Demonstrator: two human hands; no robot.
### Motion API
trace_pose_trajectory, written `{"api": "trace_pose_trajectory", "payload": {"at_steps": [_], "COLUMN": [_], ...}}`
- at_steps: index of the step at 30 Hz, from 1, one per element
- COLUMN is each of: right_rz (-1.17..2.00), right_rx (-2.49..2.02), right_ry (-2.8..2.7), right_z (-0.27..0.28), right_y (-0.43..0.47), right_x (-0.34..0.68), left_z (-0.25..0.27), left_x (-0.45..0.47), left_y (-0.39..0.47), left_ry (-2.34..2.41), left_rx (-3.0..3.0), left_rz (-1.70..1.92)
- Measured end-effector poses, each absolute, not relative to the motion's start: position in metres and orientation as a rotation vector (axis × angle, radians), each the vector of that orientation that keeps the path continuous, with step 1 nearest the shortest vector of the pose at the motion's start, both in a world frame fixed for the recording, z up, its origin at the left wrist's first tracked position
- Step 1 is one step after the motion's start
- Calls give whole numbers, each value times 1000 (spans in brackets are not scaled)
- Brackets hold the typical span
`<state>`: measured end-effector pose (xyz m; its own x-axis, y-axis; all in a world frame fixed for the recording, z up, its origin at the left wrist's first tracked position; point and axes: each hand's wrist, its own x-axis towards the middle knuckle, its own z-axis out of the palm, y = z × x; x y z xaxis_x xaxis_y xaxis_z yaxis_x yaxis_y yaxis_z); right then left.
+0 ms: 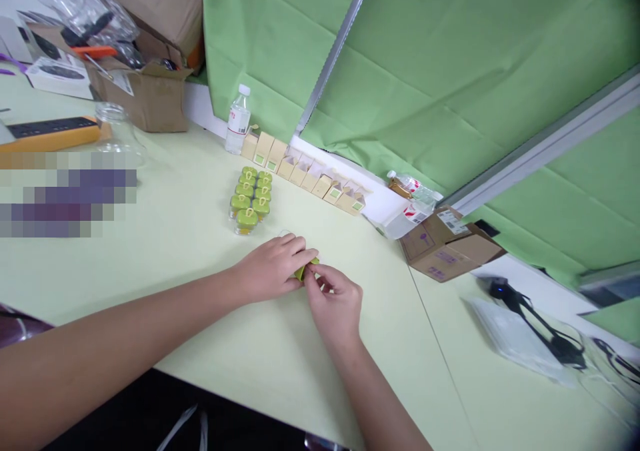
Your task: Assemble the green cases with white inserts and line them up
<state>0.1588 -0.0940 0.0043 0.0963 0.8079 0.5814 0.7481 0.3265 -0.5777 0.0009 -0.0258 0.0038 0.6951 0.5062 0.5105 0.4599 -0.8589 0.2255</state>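
Note:
My left hand (280, 264) is closed around a small jar with a green lid (300, 273), low over the table. Fingers cover most of it; only strips of green show. From the right, my right hand (336, 297) pinches at the green lid with thumb and forefinger, so the two hands meet there. Just beyond my left hand, several small clear jars with green lids (247, 219) stand in two rows. Each of those lids has a pale loop on top.
Small cream boxes (303, 173) line the back of the pale table (200, 191). A water bottle (239, 121) stands at their left end. Further right are lying bottles (407, 217), a cardboard box (445, 244) and black cables (545, 334). A cluttered carton (160, 101) and power strip (55, 131) occupy the left.

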Motion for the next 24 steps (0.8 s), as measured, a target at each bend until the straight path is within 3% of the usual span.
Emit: {"api": "trace_pose_trajectory", "payload": {"at_steps": [13, 24], "right_rz": [115, 382], "right_rx": [-1360, -1368], "right_ry": [-1778, -1658], "right_z": [7, 11], "right_y": [-92, -95], "right_x": [158, 162], "left_z": [-4, -2], "left_x": [1, 0], "left_y": [-26, -26], "left_ry": [783, 800], "left_rx": [2789, 2645], "left_rz": [980, 1031]}}
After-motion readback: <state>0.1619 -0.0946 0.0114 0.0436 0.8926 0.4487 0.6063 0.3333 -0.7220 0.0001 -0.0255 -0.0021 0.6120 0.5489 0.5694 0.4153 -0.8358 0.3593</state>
